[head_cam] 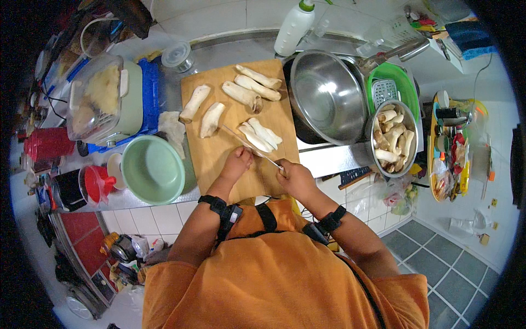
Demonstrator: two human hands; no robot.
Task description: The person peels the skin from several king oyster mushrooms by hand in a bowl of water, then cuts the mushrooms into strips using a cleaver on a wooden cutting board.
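Note:
On a wooden cutting board point(242, 172) lie several king oyster mushrooms point(242, 95), whole ones towards the far and left parts. My right hand point(292, 174) grips the handle of a knife point(250, 146), whose thin blade points up and left across the board, just below several long cut mushroom pieces point(259, 135). My left hand point(238, 162) is bent close to the near side of the blade, left of my right hand; its fingers are curled, and whether they hold anything is hidden. More mushrooms fill a metal bowl point(393, 137) at the right.
A large steel bowl point(328, 96) stands right of the board, with a green basin point(413, 88) beyond it. At the left are a pale green bowl point(153, 169), a lidded container point(98, 98) and a red funnel-like item point(98, 184). A white bottle point(294, 28) stands at the back.

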